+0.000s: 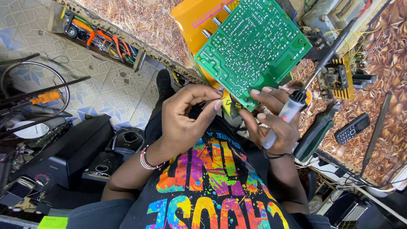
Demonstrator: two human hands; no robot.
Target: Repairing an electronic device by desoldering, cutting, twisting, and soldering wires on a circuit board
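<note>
The green circuit board (254, 46) lies just above both hands, its lower edge touching the right hand (271, 123), whose fingers grip a soldering iron (316, 72) pointing up-right, while the left hand (186, 118) pinches narrow beside it.

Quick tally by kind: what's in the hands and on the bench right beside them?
Circuit board: 1
Soldering iron, in right hand: 1
Screwdriver: 1
Phone: 1
Heatsink: 1
Total: 5
Left hand pinches something too thin to identify.
</note>
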